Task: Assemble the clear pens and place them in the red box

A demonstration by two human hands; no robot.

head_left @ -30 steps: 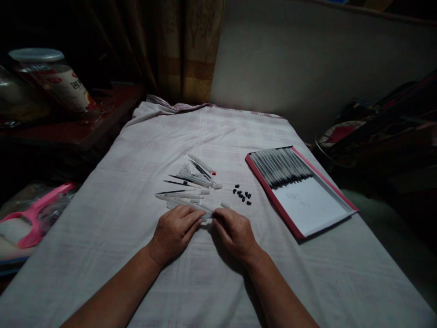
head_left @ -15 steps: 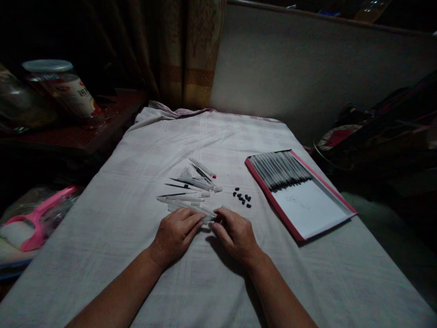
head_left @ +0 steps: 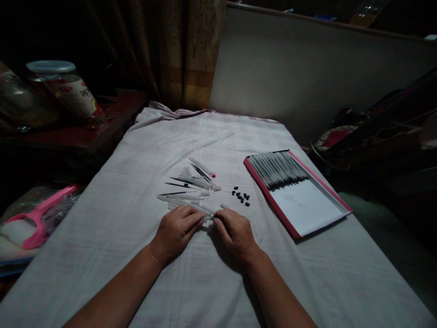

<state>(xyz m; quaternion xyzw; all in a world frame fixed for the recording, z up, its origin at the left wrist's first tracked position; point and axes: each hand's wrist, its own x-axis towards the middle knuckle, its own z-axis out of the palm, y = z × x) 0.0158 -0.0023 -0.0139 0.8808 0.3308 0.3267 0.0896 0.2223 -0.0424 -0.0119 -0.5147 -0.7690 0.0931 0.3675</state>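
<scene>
Near the middle of the cloth, my left hand (head_left: 177,228) is closed around a clear pen barrel (head_left: 208,219), mostly hidden by the fingers. At the barrel's right end, the thumb and fingers of my right hand (head_left: 235,231) are pinched together; a small dark bit shows at their tips. Just beyond both hands lies a loose pile of clear pen barrels (head_left: 201,183), dark ink refills (head_left: 180,185) and clear caps (head_left: 216,187). One pen (head_left: 202,166) has a red end. Several small black plugs (head_left: 240,197) are scattered right of the pile.
At right, a shallow red-edged box (head_left: 297,214) holds a row of clear pens (head_left: 278,168) with black ends. A pale checked cloth (head_left: 205,287) covers the table. Jars (head_left: 73,91) stand on a wooden surface at left, above a pink plastic handle (head_left: 41,214).
My right hand's fingers have closed in tighter at the barrel's end, and the hand has tipped slightly. My left hand stays nearly still. The view has shifted a little.
</scene>
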